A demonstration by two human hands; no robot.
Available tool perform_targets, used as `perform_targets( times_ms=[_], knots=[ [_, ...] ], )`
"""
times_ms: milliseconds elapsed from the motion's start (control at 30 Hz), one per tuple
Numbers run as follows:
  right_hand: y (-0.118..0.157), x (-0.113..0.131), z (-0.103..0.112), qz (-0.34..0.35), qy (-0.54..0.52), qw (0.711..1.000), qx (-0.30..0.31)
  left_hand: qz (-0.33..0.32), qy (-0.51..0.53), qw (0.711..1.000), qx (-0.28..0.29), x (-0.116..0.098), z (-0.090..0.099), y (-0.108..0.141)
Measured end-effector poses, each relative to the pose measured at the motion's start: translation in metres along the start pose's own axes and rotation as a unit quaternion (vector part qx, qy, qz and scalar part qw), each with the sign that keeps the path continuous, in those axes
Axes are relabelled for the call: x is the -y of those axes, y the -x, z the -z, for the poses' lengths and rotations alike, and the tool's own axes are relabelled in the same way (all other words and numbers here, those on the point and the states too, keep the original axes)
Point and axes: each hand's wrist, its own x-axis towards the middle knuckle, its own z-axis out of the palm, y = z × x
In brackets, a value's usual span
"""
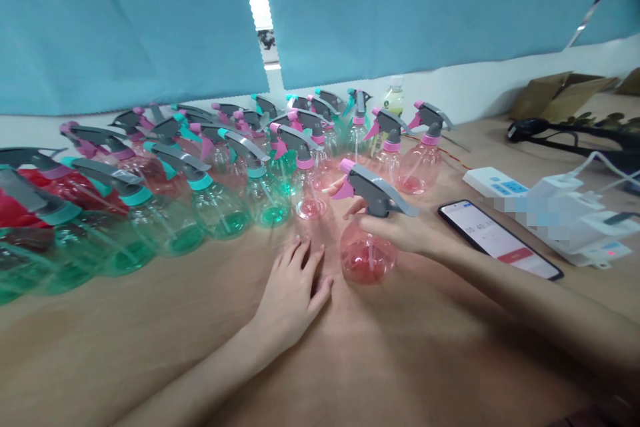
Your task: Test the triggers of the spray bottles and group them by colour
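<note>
My right hand (383, 227) is wrapped round the neck of a pink spray bottle (367, 260), which stands upright with its grey and pink trigger head pointing left. My left hand (295, 287) lies flat on the brown tabletop (200, 347), fingers spread, holding nothing. Just beyond it stand another pink spray bottle (309, 193) and a green spray bottle (270, 203). Several more clear green and pink bottles, with grey trigger heads, crowd the table to the left and back; many partly hide one another.
Right of my right hand lies a phone (500, 237) showing a timer. Behind it is a white power strip (495, 187) with plugs and cables. A drink bottle (395, 97) stands at the back, a cardboard box (555, 97) back right. Blue cloth (400, 7) covers the wall.
</note>
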Motion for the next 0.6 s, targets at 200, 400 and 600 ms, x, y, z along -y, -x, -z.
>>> perform_targets(
  times_ms=[200, 400, 600],
  knots=[
    [0.0007, 0.0012, 0.0006, 0.022, 0.0, 1.0, -0.004, 0.001, 0.004, 1.0, -0.014, 0.0011, -0.0021, 0.001],
    [0.0017, -0.001, 0.0012, -0.012, -0.002, 1.0, 0.001, 0.004, 0.001, 1.0, -0.007, -0.0003, -0.0021, 0.0005],
    [0.0016, 0.0044, 0.0003, -0.007, -0.027, 1.0, -0.014, 0.002, 0.015, 1.0, -0.012, 0.0003, -0.0023, 0.0016]
  ],
)
